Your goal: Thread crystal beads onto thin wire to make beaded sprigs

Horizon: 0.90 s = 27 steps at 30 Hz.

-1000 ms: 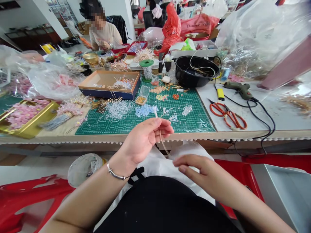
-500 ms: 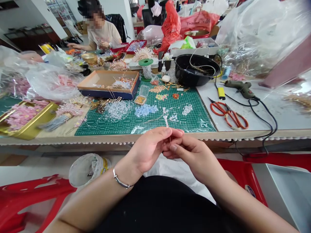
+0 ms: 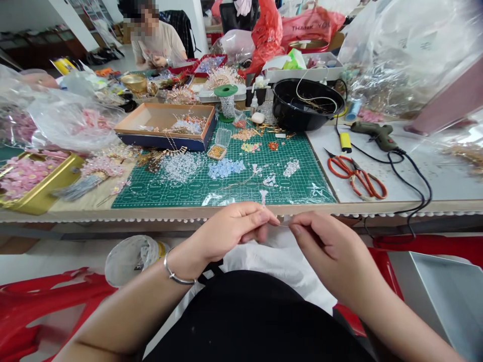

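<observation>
My left hand [image 3: 241, 223] is closed in a pinch around the stem of a small pale flower piece [image 3: 263, 197], whose white-lilac top sticks up above the fingers. A thin wire [image 3: 284, 224] runs sideways from those fingertips to my right hand [image 3: 326, 241], which pinches its other end between thumb and forefinger. Both hands are held just in front of the table edge, a short gap apart. Beyond them, on the green cutting mat [image 3: 181, 198], lie blue petal beads [image 3: 226, 169], clear beads [image 3: 181, 167] and white pieces [image 3: 269, 180].
Red-handled scissors [image 3: 356, 176] and a glue gun [image 3: 375, 134] with its cable lie to the right. A black bowl [image 3: 307, 108], a bead spool [image 3: 227, 103] and an open box [image 3: 166, 128] stand behind. Pink flowers fill a gold tin [image 3: 45, 193] at left. A co-worker [image 3: 158, 42] sits across.
My right hand has moved right, away from the left, and the wire now spans the gap between them. The left hand's fingers have turned to point more to the right.
</observation>
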Each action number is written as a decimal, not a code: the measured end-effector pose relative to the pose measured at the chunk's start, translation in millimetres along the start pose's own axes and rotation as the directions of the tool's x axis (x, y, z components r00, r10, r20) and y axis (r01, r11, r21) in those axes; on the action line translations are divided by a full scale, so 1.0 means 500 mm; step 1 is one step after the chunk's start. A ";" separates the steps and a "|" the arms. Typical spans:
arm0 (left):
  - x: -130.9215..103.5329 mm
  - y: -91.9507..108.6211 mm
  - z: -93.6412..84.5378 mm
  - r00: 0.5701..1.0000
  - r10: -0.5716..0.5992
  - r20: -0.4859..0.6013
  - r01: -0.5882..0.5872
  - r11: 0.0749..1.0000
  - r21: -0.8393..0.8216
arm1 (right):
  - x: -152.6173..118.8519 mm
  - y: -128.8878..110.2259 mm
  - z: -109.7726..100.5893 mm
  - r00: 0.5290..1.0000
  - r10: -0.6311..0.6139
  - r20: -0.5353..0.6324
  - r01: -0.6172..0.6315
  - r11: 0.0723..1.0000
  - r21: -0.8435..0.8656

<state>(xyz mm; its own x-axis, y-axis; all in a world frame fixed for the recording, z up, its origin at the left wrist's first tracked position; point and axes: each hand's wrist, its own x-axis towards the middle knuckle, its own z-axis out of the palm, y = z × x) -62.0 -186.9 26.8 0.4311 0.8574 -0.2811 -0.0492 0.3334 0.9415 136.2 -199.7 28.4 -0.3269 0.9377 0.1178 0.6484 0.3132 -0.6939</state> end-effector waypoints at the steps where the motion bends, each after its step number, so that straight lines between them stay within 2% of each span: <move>1: -0.002 -0.001 -0.002 1.000 0.000 -0.002 0.000 0.997 0.079 | -0.001 0.000 -0.007 1.000 0.011 0.015 -0.011 1.000 -0.009; 3: -0.005 -0.008 -0.006 1.000 -0.006 -0.013 0.008 0.988 0.153 | -0.001 0.005 -0.019 0.996 0.062 0.068 -0.064 0.997 0.030; 5: -0.006 -0.020 -0.009 0.999 -0.023 -0.024 0.026 0.992 0.120 | -0.001 0.017 -0.032 0.979 0.110 0.175 -0.126 0.988 0.088; 7: -0.007 -0.032 -0.013 0.999 -0.040 -0.036 0.042 0.998 0.053 | -0.004 0.035 -0.047 0.969 0.116 0.218 -0.145 0.983 0.117; 8: -0.008 -0.038 -0.015 0.998 -0.046 -0.046 0.047 0.999 0.020 | -0.008 0.045 -0.055 0.978 0.102 0.183 -0.121 0.988 0.096; 10: -0.010 -0.046 -0.019 0.996 -0.048 -0.077 0.044 0.997 -0.059 | -0.021 0.057 -0.070 0.998 0.020 -0.058 -0.024 0.997 -0.072; 11: -0.011 -0.050 -0.020 0.994 -0.043 -0.101 0.032 0.994 -0.100 | -0.030 0.058 -0.074 0.976 -0.080 -0.204 0.037 0.978 -0.203; 12: -0.011 -0.052 -0.018 0.991 -0.031 -0.128 0.014 0.991 -0.132 | -0.039 0.056 -0.075 0.932 -0.193 -0.307 0.090 0.944 -0.319; 13: -0.010 -0.054 -0.015 0.988 -0.016 -0.154 -0.007 0.989 -0.150 | -0.048 0.049 -0.072 0.901 -0.296 -0.316 0.165 0.909 -0.383; 14: -0.009 -0.056 -0.010 0.984 0.003 -0.178 -0.029 0.988 -0.149 | -0.055 0.041 -0.063 0.897 -0.359 -0.258 0.261 0.901 -0.347; 15: -0.008 -0.057 -0.003 0.980 0.022 -0.195 -0.049 0.990 -0.131 | -0.059 0.032 -0.050 0.927 -0.350 -0.132 0.316 0.922 -0.225; 16: -0.007 -0.057 0.005 0.978 0.038 -0.204 -0.060 0.993 -0.105 | -0.059 0.024 -0.034 0.956 -0.292 -0.028 0.286 0.949 -0.132; 17: -0.005 -0.057 0.014 0.978 0.048 -0.203 -0.064 0.995 -0.075 | -0.055 0.019 -0.016 0.981 -0.190 0.038 0.192 0.980 -0.054; 18: -0.004 -0.056 0.021 0.979 0.051 -0.197 -0.061 0.997 -0.044 | -0.047 0.017 0.001 0.995 -0.088 0.054 0.087 0.996 0.024; 20: -0.003 -0.053 0.033 0.982 0.044 -0.181 -0.038 0.999 0.038 | -0.028 0.020 0.028 0.996 0.088 -0.017 -0.081 0.967 0.241; 22: -0.003 -0.053 0.036 0.987 0.044 -0.155 -0.020 0.988 0.151 | -0.012 0.028 0.040 0.984 0.169 -0.056 -0.126 0.883 0.453; 24: -0.001 -0.061 0.033 0.992 0.064 -0.109 -0.032 0.962 0.272 | -0.004 0.034 0.036 0.980 0.191 -0.060 -0.113 0.772 0.625; 27: 0.006 -0.092 0.026 0.999 0.031 0.022 -0.037 0.885 0.464 | -0.006 0.038 0.011 0.964 0.250 -0.092 -0.059 0.538 0.841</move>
<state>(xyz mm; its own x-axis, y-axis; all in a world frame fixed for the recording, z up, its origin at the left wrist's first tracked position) -46.7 -204.6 -15.1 0.4488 0.8586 -0.2480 0.3587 0.0811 0.9299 145.7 -197.2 11.3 -0.0895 0.9960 0.0055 -0.2103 -0.0135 -0.9775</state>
